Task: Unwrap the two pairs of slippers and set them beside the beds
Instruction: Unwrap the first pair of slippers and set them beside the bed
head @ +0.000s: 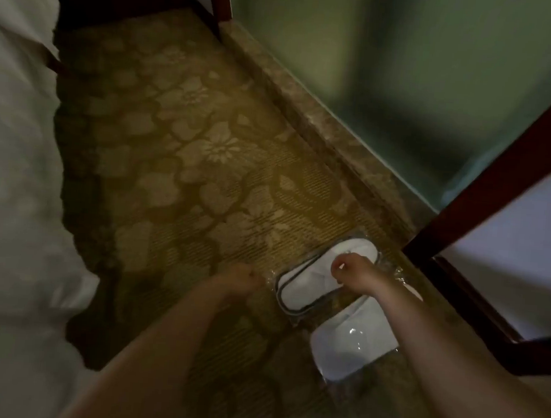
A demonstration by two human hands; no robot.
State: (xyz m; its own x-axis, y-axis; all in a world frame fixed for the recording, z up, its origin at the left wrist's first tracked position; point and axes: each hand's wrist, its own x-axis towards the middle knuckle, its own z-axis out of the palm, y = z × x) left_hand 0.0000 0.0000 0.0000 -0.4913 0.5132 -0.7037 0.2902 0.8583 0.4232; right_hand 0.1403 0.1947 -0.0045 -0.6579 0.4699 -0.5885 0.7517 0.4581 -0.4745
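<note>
Patterned carpet (180, 156) beside white bed (13, 158), dim light. Two wrapped slipper pairs (304, 286) lie near wooden frame (483, 197). Right hand (349, 271) pinches plastic wrap on upper pair; left hand (243, 280) is fisted, seemingly tugging its edge. Unwrapping step; next probably tear open, pull slippers out.
</note>
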